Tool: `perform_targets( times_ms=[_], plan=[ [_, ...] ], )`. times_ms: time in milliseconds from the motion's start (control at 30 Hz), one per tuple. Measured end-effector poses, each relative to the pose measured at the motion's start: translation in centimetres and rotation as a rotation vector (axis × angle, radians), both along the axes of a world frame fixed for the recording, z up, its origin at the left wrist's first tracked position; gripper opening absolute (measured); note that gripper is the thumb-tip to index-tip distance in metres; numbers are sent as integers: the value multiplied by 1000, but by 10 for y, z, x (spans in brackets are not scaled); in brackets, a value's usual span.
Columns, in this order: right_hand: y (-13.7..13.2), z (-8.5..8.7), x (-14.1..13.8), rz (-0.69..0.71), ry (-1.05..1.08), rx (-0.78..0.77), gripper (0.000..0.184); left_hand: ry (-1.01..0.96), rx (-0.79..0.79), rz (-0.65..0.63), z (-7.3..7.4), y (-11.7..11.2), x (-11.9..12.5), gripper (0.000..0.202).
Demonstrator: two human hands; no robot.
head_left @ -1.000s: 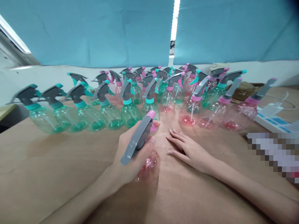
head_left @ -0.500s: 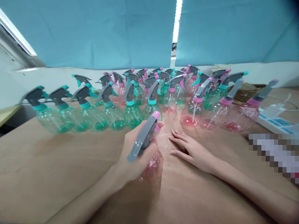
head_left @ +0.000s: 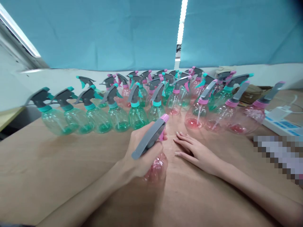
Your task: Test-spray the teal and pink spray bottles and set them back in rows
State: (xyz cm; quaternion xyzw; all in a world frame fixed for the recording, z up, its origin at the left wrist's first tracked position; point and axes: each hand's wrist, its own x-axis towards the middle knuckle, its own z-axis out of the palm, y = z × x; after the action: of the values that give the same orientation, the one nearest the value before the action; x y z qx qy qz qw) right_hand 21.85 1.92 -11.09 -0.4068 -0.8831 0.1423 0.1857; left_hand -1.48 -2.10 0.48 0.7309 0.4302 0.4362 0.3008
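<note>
A pink spray bottle [head_left: 155, 167] with a grey trigger head and pink nozzle is in my left hand [head_left: 139, 154], whose fingers wrap round its neck. The nozzle points away from me, up and to the right. My right hand [head_left: 197, 151] lies flat on the wooden table [head_left: 71, 170] to the right of that bottle, fingers stretched out and holding nothing. Beyond my left hand runs a row of green spray bottles [head_left: 118, 118]. Several pink spray bottles [head_left: 194, 116] stand beyond my right hand.
More green and pink spray bottles crowd the back of the table. A white power strip [head_left: 281, 123] with a plug lies at the right, near a brown item [head_left: 253, 94]. A blue curtain [head_left: 106, 34] hangs behind. A pixelated patch covers something at the right edge.
The whole view has shifted slightly, the bottles appearing a little further right. My left hand keeps its grip on the pink spray bottle, which looks slightly more tilted. My right hand stays flat.
</note>
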Motion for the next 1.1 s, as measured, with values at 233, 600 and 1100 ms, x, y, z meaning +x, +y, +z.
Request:
perform_targets(
  times_ms=[233, 600, 1100],
  plan=[
    [1, 0, -4, -9, 30, 36, 55, -28, 13, -32, -3, 4, 0, 19],
    [1, 1, -9, -45, -17, 93, 53, -45, 47, -52, -9, 7, -1, 36],
    [0, 1, -7, -33, -19, 76, 55, -8, 46, -33, -9, 10, 0, 31]
  ],
)
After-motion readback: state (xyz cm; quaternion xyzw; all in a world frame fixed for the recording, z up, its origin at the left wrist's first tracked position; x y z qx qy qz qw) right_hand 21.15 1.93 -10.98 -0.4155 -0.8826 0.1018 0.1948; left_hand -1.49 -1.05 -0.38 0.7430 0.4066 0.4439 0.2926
